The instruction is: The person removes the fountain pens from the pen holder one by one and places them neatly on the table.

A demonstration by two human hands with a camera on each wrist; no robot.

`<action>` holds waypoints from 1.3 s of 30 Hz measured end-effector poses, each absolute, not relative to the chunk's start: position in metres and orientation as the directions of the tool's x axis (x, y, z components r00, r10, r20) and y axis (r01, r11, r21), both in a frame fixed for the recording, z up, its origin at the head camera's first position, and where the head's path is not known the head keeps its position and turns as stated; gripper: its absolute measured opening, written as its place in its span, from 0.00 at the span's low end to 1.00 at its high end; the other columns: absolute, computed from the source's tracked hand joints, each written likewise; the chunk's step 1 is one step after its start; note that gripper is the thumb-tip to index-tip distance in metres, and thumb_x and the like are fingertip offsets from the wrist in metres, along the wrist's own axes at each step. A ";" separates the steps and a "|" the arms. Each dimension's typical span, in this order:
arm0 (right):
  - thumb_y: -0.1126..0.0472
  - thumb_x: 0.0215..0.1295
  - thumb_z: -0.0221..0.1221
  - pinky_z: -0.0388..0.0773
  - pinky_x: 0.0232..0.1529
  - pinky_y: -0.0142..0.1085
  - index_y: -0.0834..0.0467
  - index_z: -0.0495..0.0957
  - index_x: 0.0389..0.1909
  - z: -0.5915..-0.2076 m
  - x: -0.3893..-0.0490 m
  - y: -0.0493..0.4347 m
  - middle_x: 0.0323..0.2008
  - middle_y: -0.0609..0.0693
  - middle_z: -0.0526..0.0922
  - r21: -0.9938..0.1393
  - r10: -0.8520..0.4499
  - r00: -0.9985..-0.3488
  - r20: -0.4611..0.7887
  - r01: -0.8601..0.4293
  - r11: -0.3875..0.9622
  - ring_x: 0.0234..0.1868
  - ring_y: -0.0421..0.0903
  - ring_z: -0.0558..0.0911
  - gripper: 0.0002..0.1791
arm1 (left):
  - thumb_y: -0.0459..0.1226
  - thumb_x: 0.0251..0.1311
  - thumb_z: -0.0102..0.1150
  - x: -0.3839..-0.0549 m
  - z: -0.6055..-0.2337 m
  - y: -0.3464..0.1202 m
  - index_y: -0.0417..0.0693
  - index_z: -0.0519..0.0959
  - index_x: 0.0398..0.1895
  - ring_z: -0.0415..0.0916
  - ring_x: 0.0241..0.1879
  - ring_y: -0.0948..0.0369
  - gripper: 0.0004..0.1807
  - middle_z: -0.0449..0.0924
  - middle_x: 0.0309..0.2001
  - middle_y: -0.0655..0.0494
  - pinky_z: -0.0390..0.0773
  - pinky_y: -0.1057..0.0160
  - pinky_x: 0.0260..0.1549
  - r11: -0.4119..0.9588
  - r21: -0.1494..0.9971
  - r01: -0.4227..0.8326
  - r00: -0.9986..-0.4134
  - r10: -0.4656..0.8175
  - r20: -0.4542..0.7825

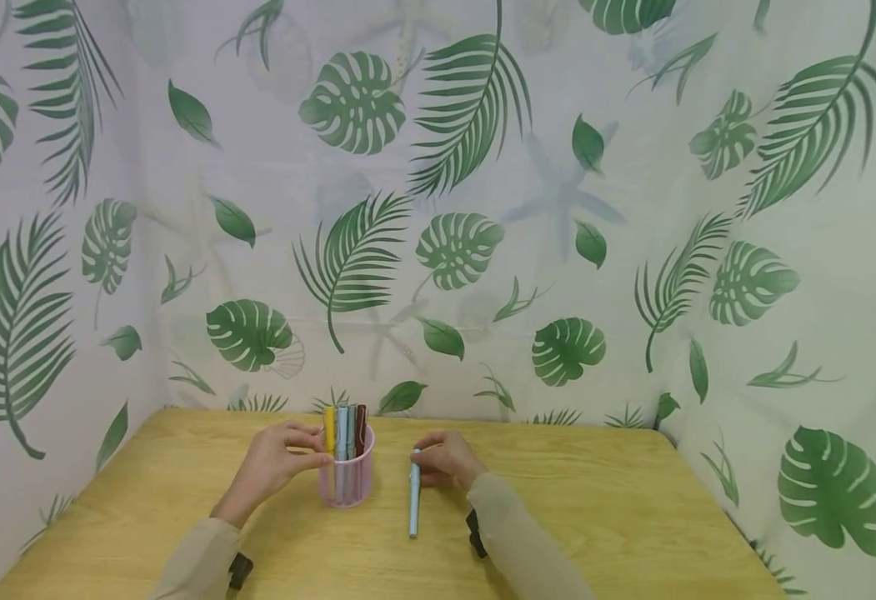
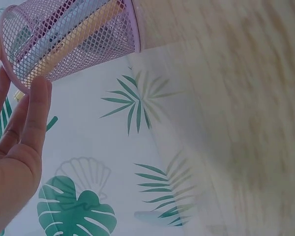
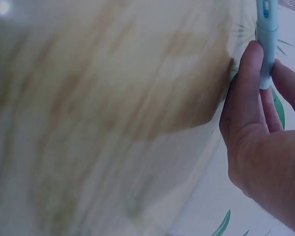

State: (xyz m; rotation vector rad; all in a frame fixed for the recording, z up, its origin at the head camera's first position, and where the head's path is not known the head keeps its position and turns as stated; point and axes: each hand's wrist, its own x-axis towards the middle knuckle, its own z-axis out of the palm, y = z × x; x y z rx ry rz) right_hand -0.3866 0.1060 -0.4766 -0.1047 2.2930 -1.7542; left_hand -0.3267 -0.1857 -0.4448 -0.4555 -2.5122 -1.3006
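My left hand [image 1: 276, 457] holds the rim of a pink mesh pen holder [image 1: 361, 492] from its left side, thumb and fingers spread around it. The holder stands upright with several pens in it, among them a yellow pen [image 1: 329, 427], a light blue pen [image 1: 342, 435] and a dark red pen [image 1: 360, 429]. To its right, my right hand [image 1: 448, 457] pinches one end of another light blue pen [image 1: 413, 508] between thumb and fingers. That pen's other end points toward me; whether it touches the table, I cannot tell. In the left wrist view the mesh pen holder [image 2: 78, 39] shows pens through its wall.
Both hands work above a wooden table [image 1: 573, 500]. Behind and at the sides hangs a white leaf-patterned cloth [image 1: 483, 358], meeting the table's back edge. A dark strap piece [image 1: 240, 571] is on the left wrist, and another [image 1: 475, 533] on the right.
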 end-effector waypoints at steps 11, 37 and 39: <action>0.70 0.59 0.66 0.86 0.36 0.42 0.71 0.79 0.46 -0.477 -0.390 0.105 0.33 0.57 0.86 -0.937 -0.184 -0.970 -0.156 0.087 0.339 0.26 0.43 0.85 0.14 | 0.43 0.46 0.76 -0.329 -0.446 -0.186 0.54 0.86 0.25 0.80 0.53 0.48 0.07 0.84 0.50 0.49 0.84 0.65 0.40 0.551 0.735 0.396 -0.913 0.145 0.382; 0.71 0.59 0.65 0.84 0.28 0.32 0.68 0.81 0.42 -0.480 -0.391 0.096 0.30 0.55 0.83 -0.907 -0.109 -0.981 -0.158 0.101 0.409 0.23 0.40 0.82 0.10 | 0.43 0.46 0.76 -0.326 -0.442 -0.187 0.54 0.86 0.25 0.79 0.53 0.48 0.07 0.84 0.50 0.48 0.84 0.65 0.41 0.550 0.737 0.392 -0.915 0.150 0.375; 0.70 0.59 0.66 0.84 0.27 0.32 0.68 0.81 0.42 -0.480 -0.391 0.097 0.30 0.54 0.83 -0.908 -0.110 -0.981 -0.158 0.101 0.406 0.23 0.40 0.81 0.10 | 0.43 0.46 0.76 -0.326 -0.442 -0.187 0.54 0.86 0.25 0.79 0.53 0.47 0.07 0.84 0.50 0.48 0.84 0.65 0.41 0.552 0.736 0.391 -0.915 0.148 0.375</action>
